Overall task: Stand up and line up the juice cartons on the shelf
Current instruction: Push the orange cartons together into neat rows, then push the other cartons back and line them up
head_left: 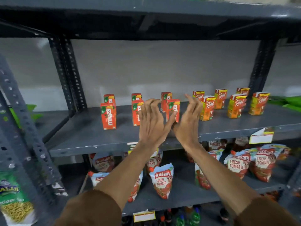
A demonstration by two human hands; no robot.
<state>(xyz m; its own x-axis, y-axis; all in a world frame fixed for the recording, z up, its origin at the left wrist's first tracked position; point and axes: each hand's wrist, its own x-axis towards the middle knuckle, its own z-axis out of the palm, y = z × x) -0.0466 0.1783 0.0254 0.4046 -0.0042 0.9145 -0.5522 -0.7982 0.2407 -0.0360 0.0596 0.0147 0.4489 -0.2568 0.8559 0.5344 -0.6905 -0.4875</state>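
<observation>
Juice cartons upright in two rows on my grey metal shelf (84, 137).

The red Maaza cartons (108, 115) stand left, the orange Real cartons (207, 108) right, with bare shelf before them to the near edge. My left hand (152, 123) curls open-fingered over one carton, hiding most of it; my right hand (189, 121) is open, holding nothing. Glossy ketchup pouches (162, 181) slump on the shelf below.
</observation>
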